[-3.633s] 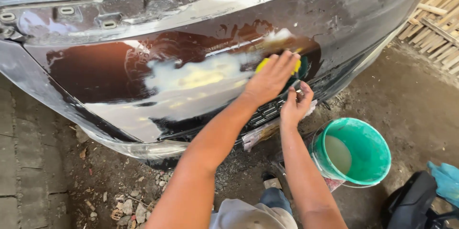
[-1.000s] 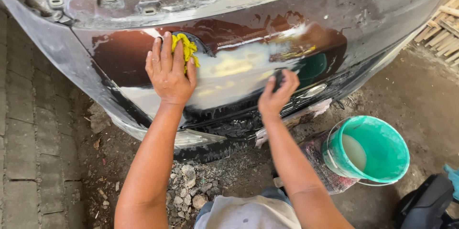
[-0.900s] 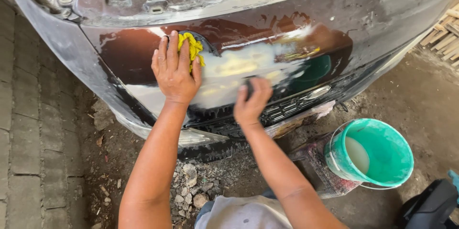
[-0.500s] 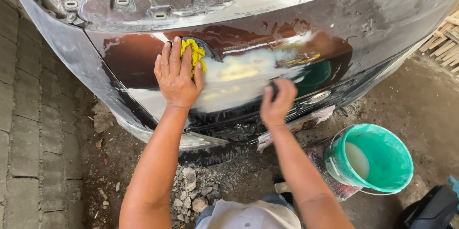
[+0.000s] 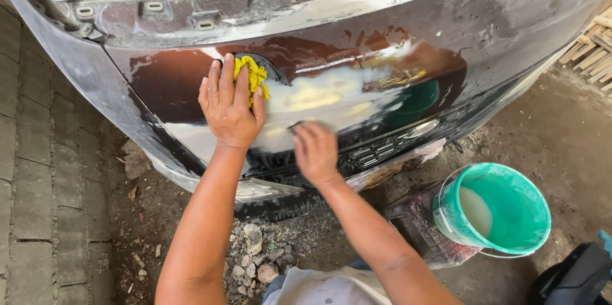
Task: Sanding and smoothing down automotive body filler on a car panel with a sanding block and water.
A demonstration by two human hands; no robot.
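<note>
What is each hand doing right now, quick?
Left hand: flat, fingers spread, pressing a yellow cloth on the wet dark car panel.
Right hand: closed on something small and dark; cannot tell what.

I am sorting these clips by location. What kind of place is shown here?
Probably an informal outdoor car body repair spot. A dark car panel bears a pale sanded patch, the ground is bare dirt with rubble, and a green bucket stands nearby.
</note>
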